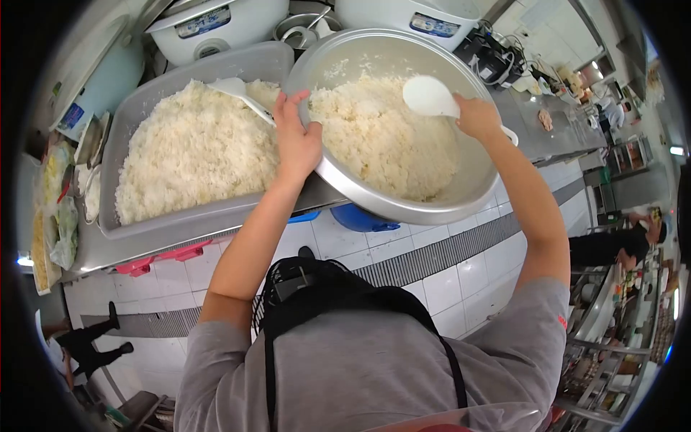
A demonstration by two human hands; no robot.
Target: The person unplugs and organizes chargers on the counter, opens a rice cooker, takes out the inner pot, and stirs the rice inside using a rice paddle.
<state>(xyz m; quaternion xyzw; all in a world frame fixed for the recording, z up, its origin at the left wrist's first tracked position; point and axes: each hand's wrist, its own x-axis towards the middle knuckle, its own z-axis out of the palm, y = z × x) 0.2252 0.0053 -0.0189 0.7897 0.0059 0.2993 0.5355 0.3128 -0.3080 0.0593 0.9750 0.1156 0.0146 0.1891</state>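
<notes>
A large round metal pot [342, 173] of white rice [381, 137] stands tilted on the counter, its near side hanging over the edge. My left hand [297, 140] grips the pot's left rim, fingers curled over it. In my right hand [476, 117] is a white rice paddle [430, 96], held by its handle above the right part of the rice. Left of the pot, a grey rectangular tray [173, 209] is heaped with rice [198, 147]. A second white paddle [234, 88] lies on that rice, its handle pointing towards my left hand.
Large white containers [216, 32] and a small metal bowl [306, 25] stand behind. Bagged food [63, 223] is at the left. Under the counter are a blue item [363, 218] and red ones [183, 250]. Other people [612, 247] are at far right and lower left.
</notes>
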